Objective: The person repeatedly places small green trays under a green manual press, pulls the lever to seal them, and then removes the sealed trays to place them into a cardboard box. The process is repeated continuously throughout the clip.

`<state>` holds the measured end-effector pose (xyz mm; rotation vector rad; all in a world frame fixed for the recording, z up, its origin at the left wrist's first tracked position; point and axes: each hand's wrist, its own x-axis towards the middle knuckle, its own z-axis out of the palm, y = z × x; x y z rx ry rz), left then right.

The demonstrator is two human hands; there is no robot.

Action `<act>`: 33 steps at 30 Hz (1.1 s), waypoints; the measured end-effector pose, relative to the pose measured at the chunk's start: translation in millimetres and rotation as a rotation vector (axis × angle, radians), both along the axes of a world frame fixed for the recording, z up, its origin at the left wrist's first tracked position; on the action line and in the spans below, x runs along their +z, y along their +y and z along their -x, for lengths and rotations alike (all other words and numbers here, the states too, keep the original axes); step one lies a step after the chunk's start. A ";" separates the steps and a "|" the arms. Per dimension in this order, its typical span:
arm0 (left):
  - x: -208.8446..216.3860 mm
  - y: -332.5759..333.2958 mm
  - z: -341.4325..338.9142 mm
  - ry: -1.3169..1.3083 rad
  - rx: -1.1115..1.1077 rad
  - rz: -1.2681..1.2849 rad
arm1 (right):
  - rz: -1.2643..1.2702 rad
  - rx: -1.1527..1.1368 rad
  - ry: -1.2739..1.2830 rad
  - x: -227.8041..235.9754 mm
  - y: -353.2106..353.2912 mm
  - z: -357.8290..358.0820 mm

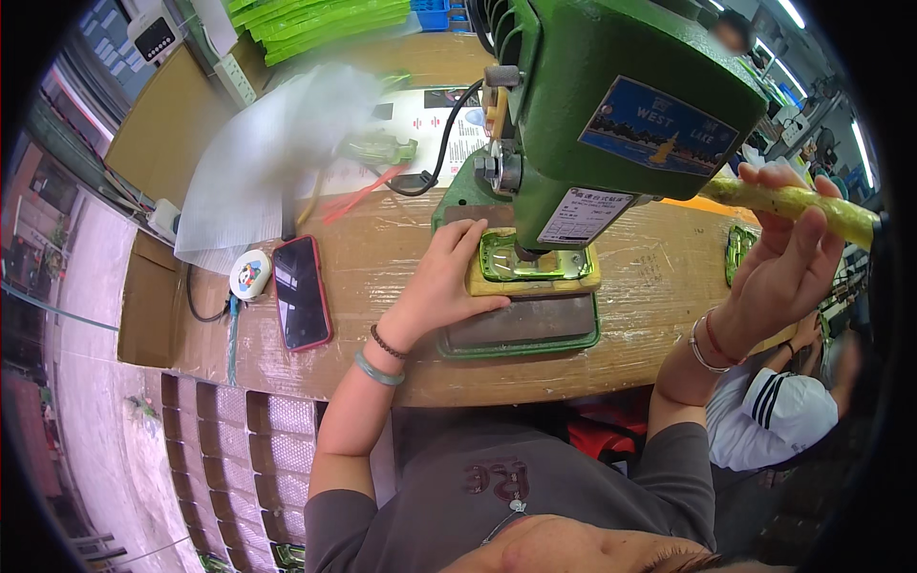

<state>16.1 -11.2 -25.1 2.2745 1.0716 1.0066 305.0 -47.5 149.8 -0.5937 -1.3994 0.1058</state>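
My left hand (441, 277) grips the left end of a yellow block (544, 287), thumb along its near side and fingers at the far side. A clear green plastic piece (497, 258), shaped like a shallow frame, sits on the block. Over it stands a green bench drill press (573, 124); its spindle end (525, 253) comes down at the piece, and I cannot tell whether they touch. The block rests on the press's base plate (521, 325). My right hand (783, 248) is curled loosely around the yellow-wrapped lever (831, 215) at the right of the press.
Left of the base lie a phone (302, 291) and a round white gadget (250, 274). Blurred clear plastic sheeting (287, 143) covers the far left of the table. Behind it are stacked green packets (320, 24). A black cable (449, 153) hangs beside the press. Another person (788, 415) sits at right.
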 end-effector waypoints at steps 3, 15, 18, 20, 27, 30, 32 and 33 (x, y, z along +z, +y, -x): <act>0.7 1.5 -0.3 0.004 -0.002 -0.017 | 0.001 -0.023 -0.014 -2.2 -2.5 -1.6; -0.1 3.2 -2.4 -0.001 -0.022 -0.035 | -0.098 -0.150 0.039 -33.8 -22.0 14.8; -3.6 1.1 1.6 -0.002 -0.008 -0.049 | -0.221 -0.034 0.156 -78.2 -35.2 33.3; -3.6 1.4 -0.1 -0.005 -0.003 -0.051 | -0.171 -0.151 0.158 -81.0 -36.7 36.4; 5.2 1.6 2.3 -0.005 0.003 0.002 | 0.037 0.023 0.036 -4.0 -7.2 10.4; 11.1 1.2 9.7 0.012 -0.006 0.017 | 0.068 0.005 0.017 2.7 4.1 5.5; 11.8 1.8 14.6 0.024 0.000 0.027 | 0.017 0.059 0.011 -2.1 3.0 5.0; 11.2 1.5 16.3 0.033 0.003 0.037 | 0.015 0.057 0.016 -5.6 0.5 6.2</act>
